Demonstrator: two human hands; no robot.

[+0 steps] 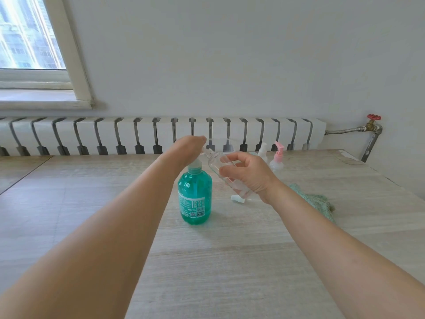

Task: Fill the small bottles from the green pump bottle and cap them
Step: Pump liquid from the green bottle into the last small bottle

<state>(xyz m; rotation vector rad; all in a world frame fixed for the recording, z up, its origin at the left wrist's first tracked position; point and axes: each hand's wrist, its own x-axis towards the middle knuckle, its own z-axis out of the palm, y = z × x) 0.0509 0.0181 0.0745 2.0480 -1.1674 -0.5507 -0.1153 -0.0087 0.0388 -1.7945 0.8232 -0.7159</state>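
The green pump bottle (195, 196) stands upright in the middle of the wooden table (230, 261). My left hand (188, 149) rests on top of its white pump head, covering it. My right hand (247, 173) grips a small clear bottle (218, 165), tilted with its open neck right at the pump's spout. A loose white cap (238, 199) lies on the table under my right hand. Two more small bottles stand behind: one with a white top (262, 150) and one with a pink pump top (277, 158).
A green cloth (315, 201) lies bunched on the table to the right of my right wrist. A white radiator (138, 134) runs along the wall behind the table, with a pipe and a red valve (373, 117) at the far right.
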